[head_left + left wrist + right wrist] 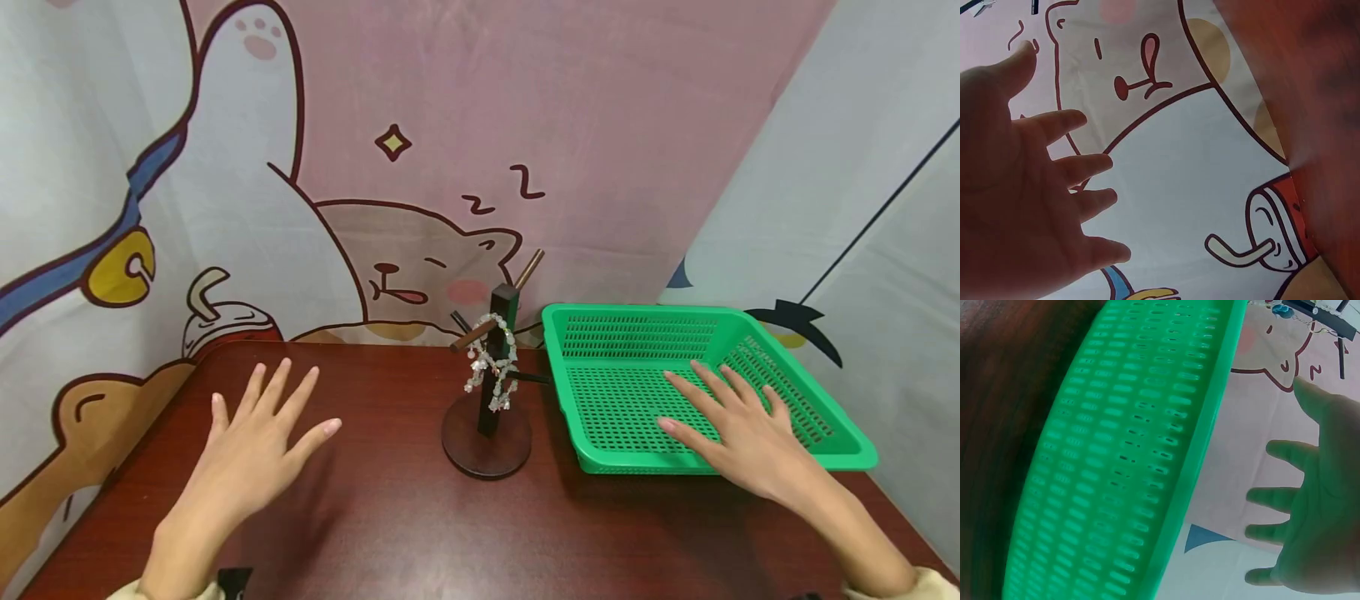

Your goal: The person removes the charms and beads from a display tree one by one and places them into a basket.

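Note:
My left hand (251,450) hovers over the left side of the table, fingers spread and straight, holding nothing. Palm and outstretched fingers fill the left of the left wrist view, where the left hand (1016,206) touches no object. Above the front of a green plastic basket (645,311) is my right hand (753,442), its fingers also spread. In the right wrist view the right hand (1316,506) appears apart from the basket's perforated side (1104,462). Between both hands stands a dark wooden jewelry stand (486,458) with several pegs. Beaded bracelets (512,354) hang from one front peg.
The reddish-brown table (390,517) has its back edge against a cartoon-printed cloth (600,150). The basket stands at the table's right, close beside the stand. One of the stand's pegs points toward the basket's left rim.

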Demonstrator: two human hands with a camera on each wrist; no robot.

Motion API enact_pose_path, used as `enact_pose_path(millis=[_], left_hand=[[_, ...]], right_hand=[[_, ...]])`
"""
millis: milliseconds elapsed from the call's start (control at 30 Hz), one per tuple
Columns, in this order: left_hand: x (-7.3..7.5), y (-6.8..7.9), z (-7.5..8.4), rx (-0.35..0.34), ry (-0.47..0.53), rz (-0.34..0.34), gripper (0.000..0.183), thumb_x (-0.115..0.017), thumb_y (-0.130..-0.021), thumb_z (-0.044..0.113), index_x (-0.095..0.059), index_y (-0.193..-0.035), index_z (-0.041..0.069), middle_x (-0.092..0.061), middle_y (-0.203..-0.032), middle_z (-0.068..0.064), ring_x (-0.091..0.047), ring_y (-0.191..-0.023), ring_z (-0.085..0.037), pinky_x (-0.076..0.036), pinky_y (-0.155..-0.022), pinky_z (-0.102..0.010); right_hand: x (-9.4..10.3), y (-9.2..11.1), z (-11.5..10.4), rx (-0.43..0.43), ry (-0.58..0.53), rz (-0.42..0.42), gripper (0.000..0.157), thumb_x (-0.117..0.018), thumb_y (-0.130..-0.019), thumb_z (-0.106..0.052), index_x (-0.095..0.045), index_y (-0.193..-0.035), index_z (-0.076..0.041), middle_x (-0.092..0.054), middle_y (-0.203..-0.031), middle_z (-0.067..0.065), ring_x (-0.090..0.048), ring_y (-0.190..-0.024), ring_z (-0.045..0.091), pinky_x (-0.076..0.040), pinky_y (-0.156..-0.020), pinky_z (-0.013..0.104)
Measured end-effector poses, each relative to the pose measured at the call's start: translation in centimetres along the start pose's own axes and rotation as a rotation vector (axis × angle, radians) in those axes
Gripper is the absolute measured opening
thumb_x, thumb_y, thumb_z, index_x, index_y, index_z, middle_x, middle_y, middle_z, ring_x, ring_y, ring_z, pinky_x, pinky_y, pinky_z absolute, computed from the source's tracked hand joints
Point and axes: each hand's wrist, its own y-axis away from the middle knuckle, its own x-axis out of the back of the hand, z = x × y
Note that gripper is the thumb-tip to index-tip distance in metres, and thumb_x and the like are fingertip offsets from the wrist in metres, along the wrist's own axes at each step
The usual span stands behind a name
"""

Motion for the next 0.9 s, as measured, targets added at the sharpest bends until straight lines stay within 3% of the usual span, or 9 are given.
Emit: enact_pose_path(millis=[133,267,433,633,900], left_hand=[[0.4,-0.5,0.6,-0.027,0.045,0.027,0.075,-0.04,-0.089,0.06,-0.027,-0.144,0.011,-0.02,-0.146,-0.023,-0.003,-0.135,-0.039,0.002,-0.095,-0.068],[0.8,-1.0,1.4,-0.071,0.098,0.075,0.071,-0.049,-0.088,0.053,-0.033,-0.141,0.008,-0.032,-0.14,-0.024,-0.02,-0.132,-0.04,-0.013,-0.097,-0.064],[1.0,-1.5,2.7,-0.113,0.189,0.136,0.061,-0.059,-0.088,0.039,-0.042,-0.136,0.006,-0.046,-0.13,-0.021,-0.038,-0.121,-0.038,-0.029,-0.094,-0.056],[1.1,-2.5,3.8,-0.15,0.282,0.165,0.052,-0.062,-0.087,0.029,-0.048,-0.131,0.006,-0.057,-0.119,-0.015,-0.046,-0.114,-0.033,-0.032,-0.093,-0.051],[1.5,-3.3,5.2,-0.199,0.361,0.165,0.046,-0.063,-0.087,0.024,-0.052,-0.127,0.007,-0.061,-0.111,-0.011,-0.052,-0.108,-0.03,-0.037,-0.09,-0.049]], right_hand=[[0.3,-0.3,-0.3,0.011,-0.044,-0.018,0.064,-0.054,-0.088,-0.046,-0.034,-0.141,-0.017,-0.036,-0.136,0.022,-0.028,-0.12,0.046,-0.017,-0.081,0.066],[0.6,-0.5,-0.6,0.015,-0.121,-0.045,0.061,-0.057,-0.088,-0.042,-0.04,-0.137,-0.011,-0.045,-0.129,0.022,-0.036,-0.114,0.045,-0.024,-0.073,0.059],[1.2,-0.7,-1.2,0.047,-0.209,-0.043,0.055,-0.06,-0.088,-0.036,-0.047,-0.13,-0.003,-0.052,-0.123,0.022,-0.044,-0.112,0.042,-0.033,-0.08,0.059],[1.8,-1.0,-1.7,0.064,-0.268,-0.058,0.051,-0.061,-0.088,-0.034,-0.051,-0.127,-0.003,-0.057,-0.118,0.013,-0.055,-0.101,0.032,-0.044,-0.077,0.049],[2.1,-1.5,-2.3,0.108,-0.266,-0.059,0.043,-0.061,-0.088,-0.03,-0.055,-0.123,-0.007,-0.062,-0.106,-0.001,-0.058,-0.092,0.02,-0.046,-0.07,0.036]])
